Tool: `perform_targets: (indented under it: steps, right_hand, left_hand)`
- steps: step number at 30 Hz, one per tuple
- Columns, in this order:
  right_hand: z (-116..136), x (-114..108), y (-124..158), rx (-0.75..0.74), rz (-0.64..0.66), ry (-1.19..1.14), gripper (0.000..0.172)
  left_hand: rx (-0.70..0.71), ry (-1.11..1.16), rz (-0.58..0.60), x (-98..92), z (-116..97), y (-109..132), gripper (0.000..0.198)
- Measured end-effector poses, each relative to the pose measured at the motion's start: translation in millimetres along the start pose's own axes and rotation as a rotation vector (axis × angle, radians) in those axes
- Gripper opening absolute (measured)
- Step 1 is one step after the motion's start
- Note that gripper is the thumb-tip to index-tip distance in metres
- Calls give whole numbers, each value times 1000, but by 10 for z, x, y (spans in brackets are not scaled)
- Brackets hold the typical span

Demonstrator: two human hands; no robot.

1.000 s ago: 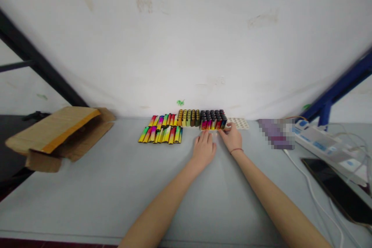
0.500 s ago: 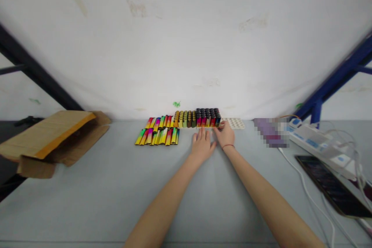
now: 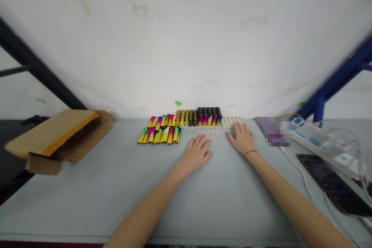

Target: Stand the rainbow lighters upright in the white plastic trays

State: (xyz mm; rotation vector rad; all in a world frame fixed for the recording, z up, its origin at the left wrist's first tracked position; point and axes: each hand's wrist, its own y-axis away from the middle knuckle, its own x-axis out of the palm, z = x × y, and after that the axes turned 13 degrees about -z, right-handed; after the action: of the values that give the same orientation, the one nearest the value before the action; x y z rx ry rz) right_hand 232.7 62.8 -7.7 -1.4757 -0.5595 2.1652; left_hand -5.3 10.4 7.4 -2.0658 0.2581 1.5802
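The left hand (image 3: 196,153) and right hand (image 3: 241,138) lie open on the tabletop (image 3: 87,201), grips released. The right fingertips (image 3: 241,125) seem to touch a pale tray (image 3: 229,122), just beside upright lighters (image 3: 208,117), which a careless knock could topple.

On the grey table (image 3: 87,205) there are many colourful lighters (image 3: 159,135) in tidy rows, and a pale dimpled tray (image 3: 232,121) just beside them. An opened cardboard box (image 3: 58,141) lies at left, a power strip (image 3: 319,141) and a black smartphone (image 3: 331,184) at right.
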Motion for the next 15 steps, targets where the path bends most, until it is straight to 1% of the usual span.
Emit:
perform_targets:
  steps: [3,6,8,11,15]
  right_hand:
    - [-90,-79,91,-42,84,123,52]
    - [-119,-212,223,-124,109,153,49]
    - [-102,-317,345,-161,102,143,46]
    - [-1,-453,561,-235,86,84,43]
    - [272,-562,813,-385,146,-144,43]
  left_hand:
    - [17,12,-9,-28,31,88,54]
    - [29,40,-22,-43,54,161,51]
    - [26,71,-28,-56,68,197,50]
    - [11,137,-26,-83,99,225,52]
    - [-18,253,-64,-119,184,235,68]
